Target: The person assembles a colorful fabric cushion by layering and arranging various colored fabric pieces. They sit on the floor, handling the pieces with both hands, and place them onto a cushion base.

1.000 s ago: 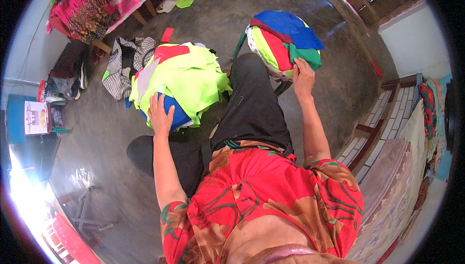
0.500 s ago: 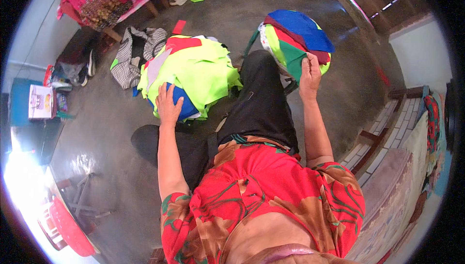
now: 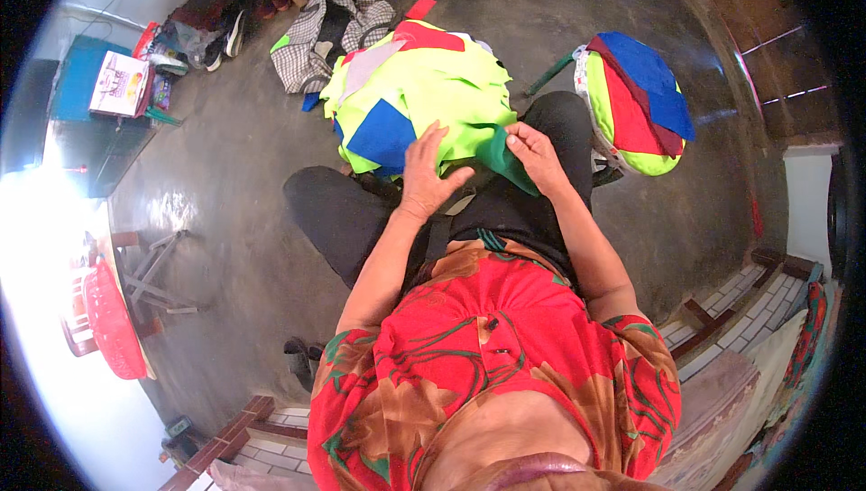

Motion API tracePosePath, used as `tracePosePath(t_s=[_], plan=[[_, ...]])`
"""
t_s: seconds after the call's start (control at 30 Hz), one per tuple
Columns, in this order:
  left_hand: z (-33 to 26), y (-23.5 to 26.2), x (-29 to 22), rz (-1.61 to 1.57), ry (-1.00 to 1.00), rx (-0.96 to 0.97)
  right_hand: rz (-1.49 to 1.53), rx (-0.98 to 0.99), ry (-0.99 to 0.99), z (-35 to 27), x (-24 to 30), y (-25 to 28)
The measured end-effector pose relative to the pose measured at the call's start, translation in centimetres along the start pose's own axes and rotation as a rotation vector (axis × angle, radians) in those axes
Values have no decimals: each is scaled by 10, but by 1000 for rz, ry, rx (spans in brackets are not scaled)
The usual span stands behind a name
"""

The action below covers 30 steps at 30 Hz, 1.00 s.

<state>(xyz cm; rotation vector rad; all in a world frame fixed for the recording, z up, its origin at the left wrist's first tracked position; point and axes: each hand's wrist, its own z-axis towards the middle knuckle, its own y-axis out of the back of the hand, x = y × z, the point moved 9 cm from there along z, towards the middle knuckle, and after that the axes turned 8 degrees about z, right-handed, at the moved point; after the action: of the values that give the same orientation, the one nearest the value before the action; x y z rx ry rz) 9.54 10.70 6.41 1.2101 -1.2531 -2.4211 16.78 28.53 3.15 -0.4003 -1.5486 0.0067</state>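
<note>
My right hand (image 3: 538, 159) pinches a green cloth piece (image 3: 502, 162) that hangs down over my lap. Just left of it is my left hand (image 3: 428, 173), fingers spread and thumb out, holding nothing, at the near edge of a heap of neon yellow cloth pieces (image 3: 451, 76). On that heap lie a blue piece (image 3: 382, 133), a red piece (image 3: 428, 37) and a grey piece (image 3: 372, 72). To the right of my knee stands a round pile with a blue cloth (image 3: 647, 67), a red cloth (image 3: 622, 112) and neon yellow cloth on it. What supports the heaps is mostly hidden.
A checked grey cloth (image 3: 311, 49) lies beyond the heap at left. A teal table (image 3: 77, 85) bears a white box (image 3: 120, 83). Shoes (image 3: 233, 36) are on the floor by the wall. A red chair (image 3: 115, 320) stands near the bright doorway at left.
My right hand has taken the green cloth off the right pile and brought it left over my lap. My left hand has lifted off the blue piece and moved right. The view has shifted.
</note>
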Motion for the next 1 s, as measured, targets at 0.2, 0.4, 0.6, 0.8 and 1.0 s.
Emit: tracePosePath(t_s=[0.2, 0.4, 0.6, 0.8, 1.0], plan=[[-4, -22, -14, -212, 1, 120, -21, 253, -185, -6, -6, -27], [-3, -31, -21, -500, 25, 309, 79, 415, -284, -11, -11, -42], [-12, -41, -12, -668, 123, 417, 101, 489, -313, -15, -8, -50], [-23, -41, 14, -788, 411, 428, 114, 359, -290, -7, -3, -42], [-21, -20, 41, -757, 558, 225, 37, 207, -214, -1, 7, -31]])
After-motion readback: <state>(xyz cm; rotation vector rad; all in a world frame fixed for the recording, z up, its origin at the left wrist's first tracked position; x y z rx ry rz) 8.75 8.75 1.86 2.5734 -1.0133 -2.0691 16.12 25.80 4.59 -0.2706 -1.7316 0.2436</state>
